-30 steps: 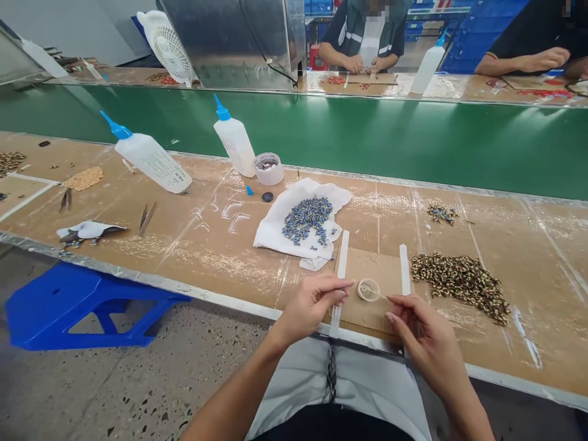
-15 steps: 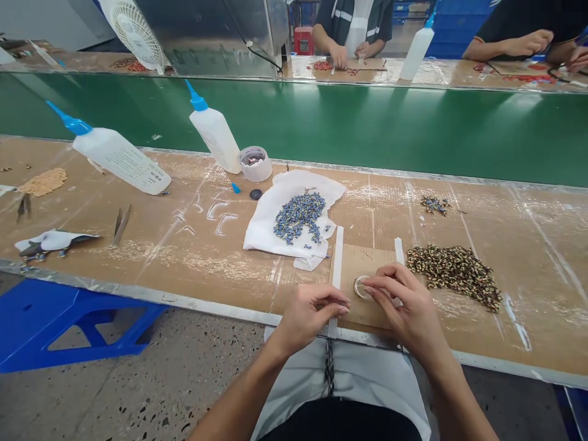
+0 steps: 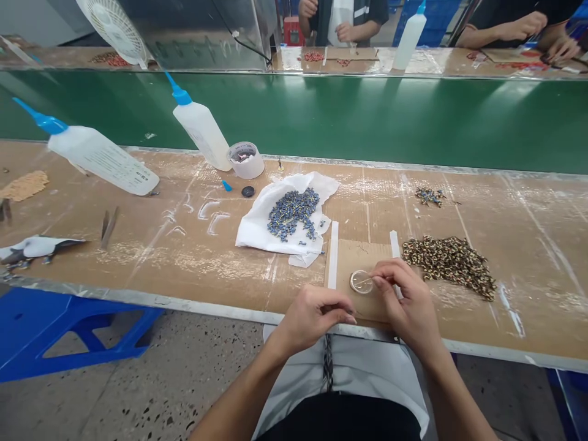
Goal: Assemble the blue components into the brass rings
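My right hand (image 3: 404,294) pinches a thin stick (image 3: 366,280) between thumb and fingers. The stick's tip is over a small round clear dish (image 3: 361,289), which lies on a cardboard pad (image 3: 349,257) with white strips along its sides. To the left of the dish, my left hand (image 3: 319,312) is closed in a pinch at the pad's near edge; whatever is between its fingertips is too small to make out. Small blue pieces (image 3: 294,211) are heaped on a white cloth (image 3: 252,236) beyond my left hand. A pile of small dark and gold pieces (image 3: 448,263) lies right of my right hand.
Two white bottles with blue nozzles, one tilted (image 3: 202,131) and one leaning lower (image 3: 105,159), are at the left beside a tape roll (image 3: 245,160). Tweezers (image 3: 109,228) lie nearer. A green belt (image 3: 321,116) runs behind; people work across it.
My right hand has drawn slightly back from the dish, showing more of it and the stick. My left hand has shifted a little right. The whole view has tilted slightly.
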`<control>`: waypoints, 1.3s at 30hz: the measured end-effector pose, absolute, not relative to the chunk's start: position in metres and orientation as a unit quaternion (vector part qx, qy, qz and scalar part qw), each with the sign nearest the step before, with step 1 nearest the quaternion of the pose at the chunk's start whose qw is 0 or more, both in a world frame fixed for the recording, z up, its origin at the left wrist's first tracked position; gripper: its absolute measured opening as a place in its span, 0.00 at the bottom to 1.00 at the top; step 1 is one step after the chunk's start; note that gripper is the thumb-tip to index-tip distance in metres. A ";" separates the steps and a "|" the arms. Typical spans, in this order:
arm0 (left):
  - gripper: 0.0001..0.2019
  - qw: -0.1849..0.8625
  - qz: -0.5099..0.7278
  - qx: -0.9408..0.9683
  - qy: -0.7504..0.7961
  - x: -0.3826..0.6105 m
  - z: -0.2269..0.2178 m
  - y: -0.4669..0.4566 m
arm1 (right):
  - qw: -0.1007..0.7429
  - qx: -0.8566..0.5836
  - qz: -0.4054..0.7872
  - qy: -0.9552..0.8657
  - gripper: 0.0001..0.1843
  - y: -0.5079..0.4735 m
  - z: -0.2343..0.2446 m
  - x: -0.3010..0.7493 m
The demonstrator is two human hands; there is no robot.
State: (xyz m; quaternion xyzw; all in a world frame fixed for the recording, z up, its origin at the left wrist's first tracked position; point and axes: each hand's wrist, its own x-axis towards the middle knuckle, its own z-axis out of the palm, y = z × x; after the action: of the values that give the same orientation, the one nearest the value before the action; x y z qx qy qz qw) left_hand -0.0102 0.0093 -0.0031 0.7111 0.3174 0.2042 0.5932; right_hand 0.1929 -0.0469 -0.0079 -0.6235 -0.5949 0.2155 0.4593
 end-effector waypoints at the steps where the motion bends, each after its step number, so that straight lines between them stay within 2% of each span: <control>1: 0.04 0.591 0.196 0.712 0.325 -0.009 -0.003 0.010 | 0.487 -0.625 0.225 -0.567 0.07 -0.048 -0.009 0.192; 4: 0.02 0.596 0.181 0.700 0.350 -0.007 -0.003 0.010 | 0.560 -0.625 0.254 -0.481 0.05 -0.055 -0.010 0.190; 7: 0.04 0.620 0.171 0.673 0.366 -0.004 -0.005 0.012 | 0.615 -0.618 0.269 -0.410 0.05 -0.064 -0.012 0.184; 11: 0.05 0.647 0.148 0.655 0.361 -0.004 -0.009 0.014 | 0.661 -0.602 0.280 -0.350 0.05 -0.074 -0.020 0.170; 17: 0.04 0.634 0.148 0.671 0.356 -0.003 -0.007 0.014 | 0.646 -0.605 0.274 -0.376 0.02 -0.078 -0.027 0.160; 24: 0.04 0.582 0.155 0.718 0.350 0.002 -0.004 0.013 | 0.626 -0.612 0.268 -0.403 0.05 -0.080 -0.029 0.160; 39: 0.04 0.567 0.160 0.735 0.335 0.003 -0.004 0.014 | 0.606 -0.617 0.267 -0.425 0.05 -0.082 -0.034 0.161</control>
State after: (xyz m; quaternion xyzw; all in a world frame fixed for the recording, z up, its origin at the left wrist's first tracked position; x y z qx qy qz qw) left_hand 0.0025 0.0140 -0.0036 0.7352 0.3347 0.1597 0.5674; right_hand 0.1606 -0.0821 -0.0345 -0.6169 -0.4252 0.2669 0.6062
